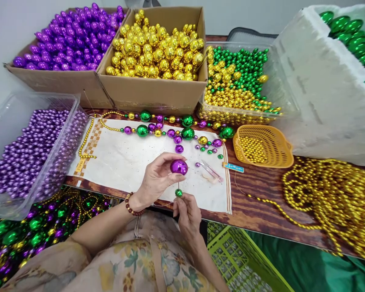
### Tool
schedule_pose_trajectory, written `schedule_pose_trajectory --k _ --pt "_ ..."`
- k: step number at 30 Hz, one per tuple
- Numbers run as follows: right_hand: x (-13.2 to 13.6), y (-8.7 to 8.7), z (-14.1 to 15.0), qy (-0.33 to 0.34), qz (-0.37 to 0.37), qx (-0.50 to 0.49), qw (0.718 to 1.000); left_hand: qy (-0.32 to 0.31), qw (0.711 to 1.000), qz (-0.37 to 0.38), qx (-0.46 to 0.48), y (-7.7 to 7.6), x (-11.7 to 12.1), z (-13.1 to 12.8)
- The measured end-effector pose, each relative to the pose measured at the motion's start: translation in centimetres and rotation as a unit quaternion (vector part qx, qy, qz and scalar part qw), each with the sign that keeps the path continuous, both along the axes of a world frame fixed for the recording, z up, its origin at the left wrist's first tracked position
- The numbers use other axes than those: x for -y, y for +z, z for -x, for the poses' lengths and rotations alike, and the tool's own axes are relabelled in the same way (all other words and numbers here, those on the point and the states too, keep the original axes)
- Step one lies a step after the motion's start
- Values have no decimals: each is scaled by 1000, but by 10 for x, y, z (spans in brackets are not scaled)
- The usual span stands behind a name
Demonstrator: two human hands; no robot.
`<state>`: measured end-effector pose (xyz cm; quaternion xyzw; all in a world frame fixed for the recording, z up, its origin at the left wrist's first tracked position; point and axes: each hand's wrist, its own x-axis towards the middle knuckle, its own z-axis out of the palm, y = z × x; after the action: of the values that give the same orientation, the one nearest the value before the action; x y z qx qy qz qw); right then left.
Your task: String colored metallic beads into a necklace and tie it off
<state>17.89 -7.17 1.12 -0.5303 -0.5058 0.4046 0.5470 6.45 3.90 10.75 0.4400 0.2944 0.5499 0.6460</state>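
Between the thumb and fingers of my left hand (158,178) is a large shiny purple bead (179,166). A short length of thread runs down from it to a small green bead (178,192). My right hand (188,213) pinches at that green bead, just below the purple one. On the white cloth (121,162), loose purple beads (179,149) lie beyond my hands, with small green beads (209,151) to their right. A strand of purple, green and gold beads (187,133) stretches across the far side of the cloth. Nearby lies a small clear pinkish tool (211,172), its kind unclear.
Cardboard boxes of purple beads (73,40) and gold beads (158,48) stand at the back. Plastic bins hold purple beads (30,150) and green-and-gold beads (240,77). Right are an orange basket (280,148), gold bead strings (337,198) and a white foam box (316,81).
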Motion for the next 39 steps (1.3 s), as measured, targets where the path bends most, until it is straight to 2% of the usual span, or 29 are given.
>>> schedule_pose_trajectory --k 6,13,17,20,23,26,29,31,33,36,39 --pt "1 5 1 -37 4 17 999 -4 999 34 16 -5 -2 1" --pt "-20 27 3 -34 59 -98 993 4 998 64 -14 -11 10 -8" --pt "-28 39 -3 5 100 -157 982 8 993 110 -38 -19 7 -10" --pt "-26 37 -6 9 140 -186 972 5 990 132 -42 -24 4 -12" --pt "-23 30 -6 -43 176 -213 960 -23 988 136 -70 -28 7 -16" --pt "-20 23 -8 -90 171 -224 955 -64 984 115 -122 -32 13 -18" --pt "-13 14 -20 -116 164 -217 955 -61 979 71 -181 -41 4 -15" --pt "-6 7 -31 -139 159 -207 955 -47 966 32 -254 -49 -11 -16" --pt "2 0 -41 -168 150 -193 955 -57 937 -23 -343 -57 -30 -22" --pt "11 -8 -49 -195 141 -182 954 -89 876 -143 -453 -63 -59 -46" --pt "15 -15 -50 -196 137 -184 953 -83 810 -244 -528 -59 -87 -78"
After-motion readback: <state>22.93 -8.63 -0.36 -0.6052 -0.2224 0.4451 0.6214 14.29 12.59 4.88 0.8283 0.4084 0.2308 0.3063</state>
